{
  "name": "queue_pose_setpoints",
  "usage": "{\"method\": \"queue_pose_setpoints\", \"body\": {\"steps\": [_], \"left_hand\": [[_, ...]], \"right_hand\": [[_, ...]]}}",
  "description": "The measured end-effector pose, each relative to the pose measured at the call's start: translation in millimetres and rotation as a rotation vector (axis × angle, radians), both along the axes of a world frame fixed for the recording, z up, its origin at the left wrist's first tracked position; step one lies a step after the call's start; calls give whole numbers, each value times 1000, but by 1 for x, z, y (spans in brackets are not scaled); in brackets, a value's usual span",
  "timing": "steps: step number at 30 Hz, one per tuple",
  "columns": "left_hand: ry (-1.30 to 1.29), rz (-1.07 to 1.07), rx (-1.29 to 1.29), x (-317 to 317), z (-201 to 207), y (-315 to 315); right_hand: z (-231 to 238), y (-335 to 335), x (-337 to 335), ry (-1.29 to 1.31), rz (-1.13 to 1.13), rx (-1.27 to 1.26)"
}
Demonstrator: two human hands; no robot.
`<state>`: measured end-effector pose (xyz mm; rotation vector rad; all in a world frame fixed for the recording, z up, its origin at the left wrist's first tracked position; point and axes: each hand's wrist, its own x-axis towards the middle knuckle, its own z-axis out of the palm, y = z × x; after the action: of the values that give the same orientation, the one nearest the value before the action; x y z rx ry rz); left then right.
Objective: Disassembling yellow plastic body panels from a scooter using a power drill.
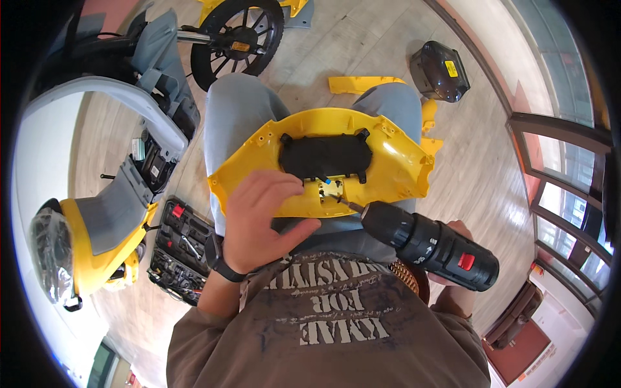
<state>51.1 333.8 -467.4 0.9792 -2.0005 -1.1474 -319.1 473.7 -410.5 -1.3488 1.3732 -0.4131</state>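
Observation:
Across my lap lies a yellow plastic panel with its hollow side up. A black oval housing is set in its middle. Just below the housing sits a small pale bracket, with a blue connector beside it. My right hand, mostly hidden, is wrapped around the grip of a black cordless drill. The drill's bit points left, its tip at the bracket; whether it touches cannot be made out. My left hand hovers over the panel's near left part, thumb apart from the fingers, nothing visible in it.
An open tool case lies on the floor to my left. Beyond it stands a partly stripped scooter with a yellow-and-grey body and a black wheel. A dark glossy box and yellow panel pieces lie ahead.

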Motion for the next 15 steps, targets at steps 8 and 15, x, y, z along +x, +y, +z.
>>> {"method": "queue_pose_setpoints", "body": {"steps": [8, 15], "left_hand": [[-640, 54, -255, -11, -17, 23], [-665, 91, -307, -11, -31, 29]], "right_hand": [[59, -83, 19, 146, 97, -113], [64, -125, 32, 272, 277, -222]]}}
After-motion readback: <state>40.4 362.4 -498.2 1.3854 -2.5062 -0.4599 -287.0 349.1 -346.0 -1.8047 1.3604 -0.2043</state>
